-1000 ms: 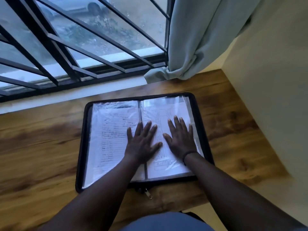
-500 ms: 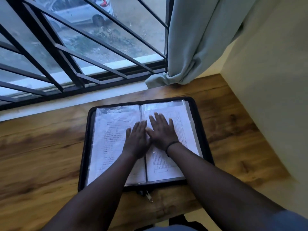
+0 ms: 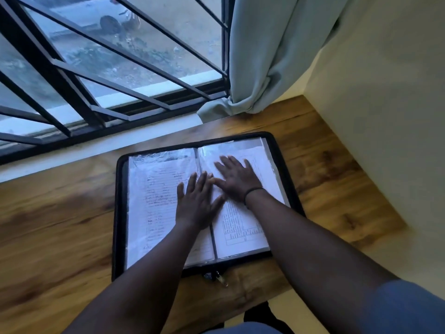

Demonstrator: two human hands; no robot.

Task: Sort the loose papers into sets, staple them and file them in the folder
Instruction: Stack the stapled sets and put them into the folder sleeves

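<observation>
1. Nearest to us, the zipper pull [image 3: 220,278] hangs at the near edge of the folder [image 3: 120,213], which lies open on the counter [image 3: 60,225].
2. Our left hand [image 3: 196,203] lies flat, fingers straight, on the left sleeve page [image 3: 154,201]; it grips nothing.
3. Our right hand [image 3: 237,179] lies flat too, on the right sleeve page [image 3: 243,225]; the papers already sit under plastic, so we judge the filing step is nearly done; no stapler is seen.
4. Next we should probably lift both hands and close the folder; beyond it stand the window bars [image 3: 72,75] and the curtain [image 3: 265,56].
</observation>
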